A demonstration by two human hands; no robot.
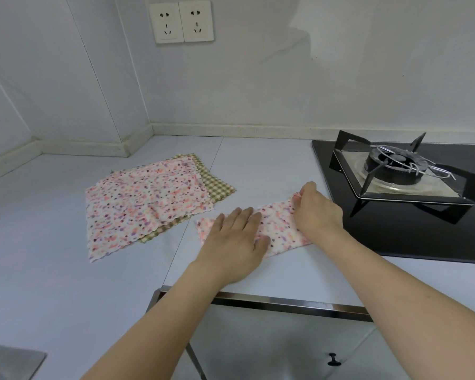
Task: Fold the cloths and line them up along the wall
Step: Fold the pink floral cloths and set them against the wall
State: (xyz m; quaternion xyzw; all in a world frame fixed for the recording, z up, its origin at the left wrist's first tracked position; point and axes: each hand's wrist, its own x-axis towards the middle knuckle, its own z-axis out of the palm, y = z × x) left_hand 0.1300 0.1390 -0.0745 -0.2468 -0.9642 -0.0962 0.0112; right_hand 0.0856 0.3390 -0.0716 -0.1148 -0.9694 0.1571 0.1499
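We press our left hand (237,237) flat, fingers straight, on a soft speckled pink cloth (279,229) folded into a strip on the smooth pale countertop (66,270), while our right hand (317,212) pinches its far corner. Beside it lies a stack of unfolded cloths (143,204), floral over green gingham, scallop-edged, near the tiled corner wall (258,78). No writing is legible.

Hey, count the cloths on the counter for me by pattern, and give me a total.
Pink speckled cloths: 2, one under both hands, one spread flat on the pile
Green checked cloths: at least 1, under the spread pink one; its edges may hide more layers
Total: 3 cloths that can be told apart
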